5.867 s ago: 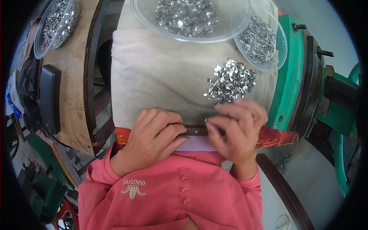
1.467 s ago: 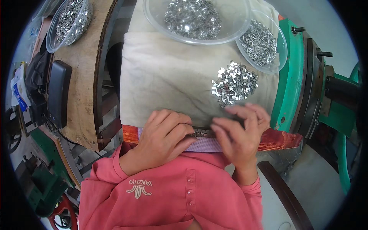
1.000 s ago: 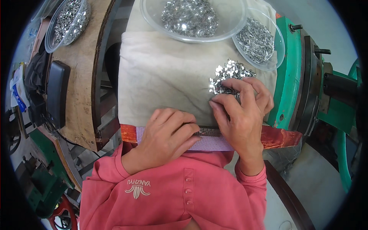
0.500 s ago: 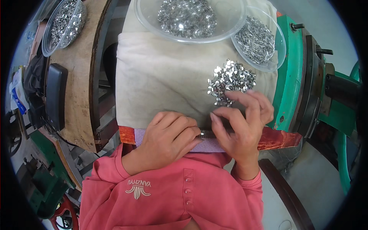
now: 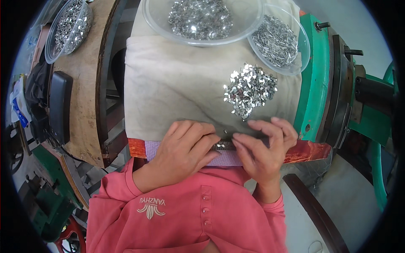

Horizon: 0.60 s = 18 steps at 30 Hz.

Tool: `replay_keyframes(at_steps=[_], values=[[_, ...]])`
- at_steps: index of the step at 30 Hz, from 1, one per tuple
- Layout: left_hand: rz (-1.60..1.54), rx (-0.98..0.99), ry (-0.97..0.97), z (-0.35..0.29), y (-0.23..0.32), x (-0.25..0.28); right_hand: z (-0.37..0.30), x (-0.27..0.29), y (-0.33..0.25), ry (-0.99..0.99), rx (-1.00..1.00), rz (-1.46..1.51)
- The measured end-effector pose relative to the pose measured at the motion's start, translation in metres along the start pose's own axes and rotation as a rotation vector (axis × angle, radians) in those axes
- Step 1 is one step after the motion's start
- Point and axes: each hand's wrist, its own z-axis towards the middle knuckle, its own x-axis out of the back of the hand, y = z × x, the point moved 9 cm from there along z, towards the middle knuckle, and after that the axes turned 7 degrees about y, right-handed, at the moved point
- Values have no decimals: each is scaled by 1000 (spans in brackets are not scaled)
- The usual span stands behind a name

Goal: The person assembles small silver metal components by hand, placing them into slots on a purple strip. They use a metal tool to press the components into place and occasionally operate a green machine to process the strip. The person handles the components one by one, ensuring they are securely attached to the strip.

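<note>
My left hand (image 5: 181, 143) lies at the near edge of the cloth, its fingers curled together over the left end of a narrow dark metal strip (image 5: 228, 146). Small shiny pieces sit on the strip between my hands. At its right end is my right hand (image 5: 263, 154), thumb and forefinger almost meeting, other fingers stretched out; whether a tiny piece is between the tips is hidden. A single silver piece (image 5: 225, 131) lies on the cloth just beyond the strip. Farther off is a heap of small flat silver pieces (image 5: 252, 89).
On the beige cloth (image 5: 164, 80) stand a large clear bowl (image 5: 202, 43) of silver parts and a smaller clear tub (image 5: 305, 59) of pin-like parts. Green machinery (image 5: 314, 97) borders the right. At left, a wooden bench (image 5: 84, 105) holds another tub (image 5: 52, 48).
My right hand has drawn back from the heap toward the strip. One loose piece now shows on the cloth near the strip. My left hand has stayed nearly still.
</note>
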Motion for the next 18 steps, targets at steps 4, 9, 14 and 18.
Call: replay_keyframes(at_steps=[4,9,14,18], values=[[52,-32,-31,-5,0,0,16,-11,-2,-84,71,3],[51,-7,-17,-12,-2,8,25,-20,-12,-151,134,2],[16,6,-2,-10,-2,10,26,-15,-14,-14,203,-154],[36,-28,9,-9,1,6,27,-18,-15,-45,184,-170]])
